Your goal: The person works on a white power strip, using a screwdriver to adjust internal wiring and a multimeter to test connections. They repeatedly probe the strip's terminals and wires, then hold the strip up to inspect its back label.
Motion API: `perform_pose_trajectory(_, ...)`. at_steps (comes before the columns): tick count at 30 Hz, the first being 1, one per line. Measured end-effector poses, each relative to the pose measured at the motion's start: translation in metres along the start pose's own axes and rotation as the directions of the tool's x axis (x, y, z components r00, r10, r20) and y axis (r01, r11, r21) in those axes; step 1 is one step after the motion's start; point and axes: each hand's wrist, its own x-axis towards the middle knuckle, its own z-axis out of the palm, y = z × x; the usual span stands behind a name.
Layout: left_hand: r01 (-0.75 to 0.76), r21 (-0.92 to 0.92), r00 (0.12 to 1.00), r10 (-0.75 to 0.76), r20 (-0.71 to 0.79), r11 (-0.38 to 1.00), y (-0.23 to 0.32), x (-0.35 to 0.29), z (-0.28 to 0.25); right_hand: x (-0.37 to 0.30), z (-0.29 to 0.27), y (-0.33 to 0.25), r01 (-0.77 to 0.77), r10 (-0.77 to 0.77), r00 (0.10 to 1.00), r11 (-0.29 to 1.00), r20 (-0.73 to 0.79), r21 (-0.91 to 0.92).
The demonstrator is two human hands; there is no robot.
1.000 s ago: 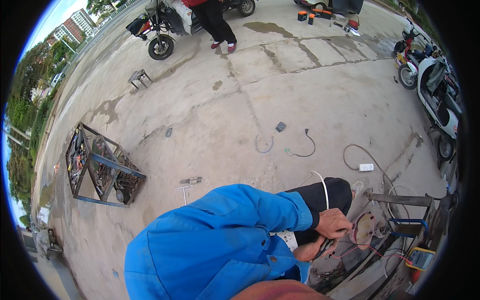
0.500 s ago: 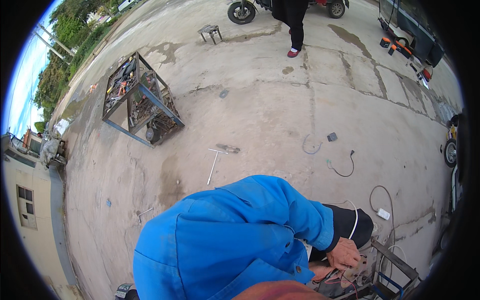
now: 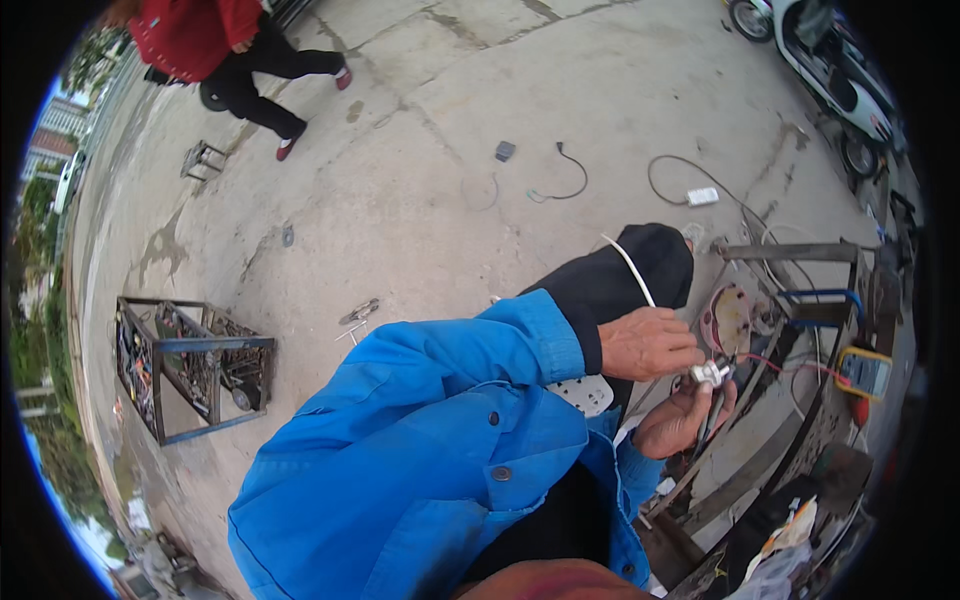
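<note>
My left hand [image 3: 648, 344] is closed, its fingers pinched against a white plug-like piece [image 3: 710, 374]. A white cable [image 3: 632, 270] runs into this hand from above. Just below, my right hand [image 3: 688, 418] is closed round the white piece, with its thumb on it. A dark, slim tool [image 3: 713, 418] also lies in the right hand; its kind is unclear. A red wire [image 3: 790, 367] reaches from beside the white piece to a yellow-framed multimeter [image 3: 864, 373]. Under my left forearm, a white power strip [image 3: 584, 394] is partly hidden by my sleeve.
A metal frame [image 3: 790, 252] stands beside my hands, near a round pinkish part [image 3: 730, 318]. On the concrete lie a grey cord [image 3: 660, 165] with a white box [image 3: 703, 196] and a dark cable [image 3: 580, 180]. A tool rack [image 3: 195, 344] is at left. A person in red [image 3: 200, 38] walks beyond.
The view has swung right, bringing the multimeter and scooter into sight. My hands now show more plainly at the white piece. The other person's upper body has come into view.
</note>
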Motion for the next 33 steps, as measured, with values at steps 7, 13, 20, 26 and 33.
perform_pose_trajectory(7,0.519,-0.38,0.838,-0.543,0.052,0.766,0.001,0.006,-0.007,-0.011,-0.005,0.013,-0.053,0.053,0.991,0.999,-0.124,0.006)
perform_pose_trajectory(13,0.632,-0.477,0.724,-0.685,0.082,0.61,-0.005,0.007,-0.016,-0.019,-0.009,0.022,-0.081,0.07,0.992,0.991,-0.1,-0.103)
perform_pose_trajectory(20,0.635,-0.566,0.656,-0.754,0.037,0.526,-0.016,0.006,-0.019,-0.029,-0.015,0.023,-0.061,0.096,0.992,0.931,0.08,-0.359)
perform_pose_trajectory(26,0.624,-0.683,0.601,-0.792,0.108,0.38,-0.025,0.002,-0.021,-0.038,-0.026,0.024,0.118,0.056,0.954,0.832,0.295,-0.541)
perform_pose_trajectory(33,0.542,-0.726,0.645,-0.764,0.036,0.423,-0.024,0.0,-0.013,-0.038,-0.024,0.026,0.094,0.076,0.961,0.815,0.266,-0.571)
